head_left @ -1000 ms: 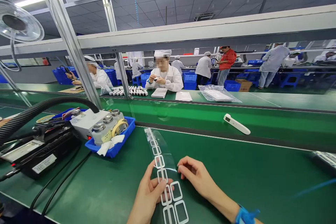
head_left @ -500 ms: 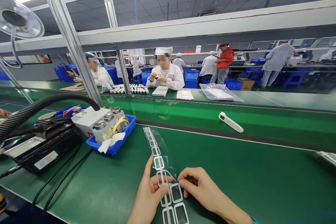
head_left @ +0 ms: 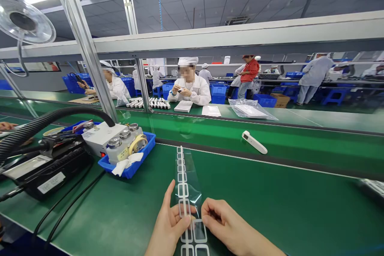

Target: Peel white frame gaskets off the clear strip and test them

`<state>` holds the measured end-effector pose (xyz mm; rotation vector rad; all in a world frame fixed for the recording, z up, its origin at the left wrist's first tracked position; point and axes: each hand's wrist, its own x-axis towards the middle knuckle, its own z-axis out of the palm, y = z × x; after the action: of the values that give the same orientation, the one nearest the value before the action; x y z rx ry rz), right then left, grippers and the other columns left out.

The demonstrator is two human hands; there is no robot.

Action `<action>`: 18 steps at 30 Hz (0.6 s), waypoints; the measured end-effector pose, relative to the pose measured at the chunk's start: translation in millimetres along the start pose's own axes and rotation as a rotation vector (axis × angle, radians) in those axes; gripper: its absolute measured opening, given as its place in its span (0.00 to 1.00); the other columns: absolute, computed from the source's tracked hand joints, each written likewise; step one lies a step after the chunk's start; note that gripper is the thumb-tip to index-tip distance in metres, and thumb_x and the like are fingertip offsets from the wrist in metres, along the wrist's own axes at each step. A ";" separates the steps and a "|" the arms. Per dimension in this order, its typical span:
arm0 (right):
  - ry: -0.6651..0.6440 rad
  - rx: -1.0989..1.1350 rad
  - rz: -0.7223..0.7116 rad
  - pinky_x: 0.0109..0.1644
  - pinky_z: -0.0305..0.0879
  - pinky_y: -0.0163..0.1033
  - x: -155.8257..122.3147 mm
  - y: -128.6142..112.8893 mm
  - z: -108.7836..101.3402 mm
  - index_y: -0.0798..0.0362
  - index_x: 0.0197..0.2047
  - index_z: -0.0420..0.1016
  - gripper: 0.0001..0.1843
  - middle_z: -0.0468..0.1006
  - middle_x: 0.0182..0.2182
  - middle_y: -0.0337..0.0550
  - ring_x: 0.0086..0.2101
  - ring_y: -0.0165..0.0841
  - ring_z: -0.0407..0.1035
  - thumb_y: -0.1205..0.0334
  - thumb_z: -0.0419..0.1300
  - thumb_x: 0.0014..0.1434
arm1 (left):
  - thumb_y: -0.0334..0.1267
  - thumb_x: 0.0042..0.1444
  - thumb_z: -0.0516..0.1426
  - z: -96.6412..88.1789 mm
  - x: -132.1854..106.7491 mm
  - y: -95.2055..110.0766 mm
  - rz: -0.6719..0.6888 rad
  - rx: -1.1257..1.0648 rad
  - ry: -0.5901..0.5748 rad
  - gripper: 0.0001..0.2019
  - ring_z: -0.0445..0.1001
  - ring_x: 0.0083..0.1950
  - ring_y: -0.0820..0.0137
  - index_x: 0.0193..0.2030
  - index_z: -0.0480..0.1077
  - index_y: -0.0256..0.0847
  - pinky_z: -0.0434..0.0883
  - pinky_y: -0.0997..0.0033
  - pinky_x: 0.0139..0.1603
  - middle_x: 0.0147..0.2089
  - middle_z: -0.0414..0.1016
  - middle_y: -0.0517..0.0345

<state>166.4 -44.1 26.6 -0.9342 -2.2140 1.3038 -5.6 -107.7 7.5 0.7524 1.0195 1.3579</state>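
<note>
A long clear sticker sheet (head_left: 192,176) carries white rounded-square frame stickers (head_left: 183,190). They run in one column towards the far end, with a second column on the right at the near end. My left hand (head_left: 171,220) grips the sheet, thumb on top and fingers showing through from beneath. Its index finger points up along the left side. My right hand (head_left: 222,220) is closed in a pinch at the sheet's right edge, by the top corner of a right-column frame. What lies exactly between those fingertips is partly hidden.
On the left, a blue tray (head_left: 127,173) holds bottles and tape beside a black device (head_left: 63,172) with cables and a black hose (head_left: 54,116). A white handheld device (head_left: 254,142) lies on the green belt (head_left: 300,148). A co-worker (head_left: 192,88) sits opposite.
The sheet's far end has swung right, so it lies straighter ahead. My right hand stays pinched and sits slightly lower. The white handheld device has slid left along the belt.
</note>
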 end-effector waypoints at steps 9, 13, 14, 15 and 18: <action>0.241 -0.109 -0.157 0.29 0.56 0.33 -2.9 -6.0 -16.3 0.51 0.28 0.61 0.14 0.64 0.24 0.36 0.25 0.30 0.57 0.57 0.47 0.65 | 0.53 0.41 0.65 -14.3 16.9 -24.3 0.075 0.136 0.153 0.45 0.75 0.43 0.58 0.65 0.52 0.43 0.71 0.63 0.44 0.51 0.71 0.42; 0.679 -0.322 -0.183 0.37 0.61 0.39 31.3 35.9 -83.3 0.52 0.41 0.67 0.10 0.71 0.32 0.45 0.31 0.37 0.65 0.59 0.48 0.61 | 0.55 0.47 0.60 -25.4 17.4 -27.0 0.178 0.447 0.200 0.28 0.56 0.64 0.49 0.54 0.69 0.46 0.61 0.56 0.59 0.68 0.52 0.48; 0.769 -0.420 -0.138 0.42 0.61 0.43 40.8 48.9 -104.6 0.54 0.47 0.66 0.13 0.72 0.36 0.49 0.37 0.41 0.66 0.61 0.50 0.59 | 0.53 0.49 0.59 -27.1 16.5 -26.5 0.203 0.515 0.218 0.25 0.52 0.66 0.49 0.53 0.69 0.49 0.59 0.55 0.60 0.69 0.49 0.52; 0.841 -0.518 -0.055 0.47 0.59 0.47 49.8 61.5 -125.5 0.56 0.51 0.65 0.19 0.71 0.42 0.54 0.43 0.47 0.64 0.63 0.52 0.56 | 0.52 0.50 0.58 -28.2 15.5 -25.9 0.222 0.563 0.233 0.23 0.50 0.67 0.49 0.53 0.70 0.51 0.59 0.54 0.60 0.69 0.48 0.55; 0.938 -0.492 0.305 0.49 0.56 0.55 71.0 90.7 -176.0 0.59 0.59 0.59 0.32 0.69 0.47 0.61 0.49 0.56 0.61 0.66 0.56 0.50 | 0.48 0.51 0.58 -29.3 13.7 -24.9 0.268 0.605 0.251 0.20 0.51 0.66 0.47 0.51 0.71 0.53 0.61 0.54 0.59 0.68 0.52 0.57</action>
<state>259.6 144.3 32.5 -1.6733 -1.6498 0.2371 -22.8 -100.5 -28.9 1.2192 1.6098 1.4024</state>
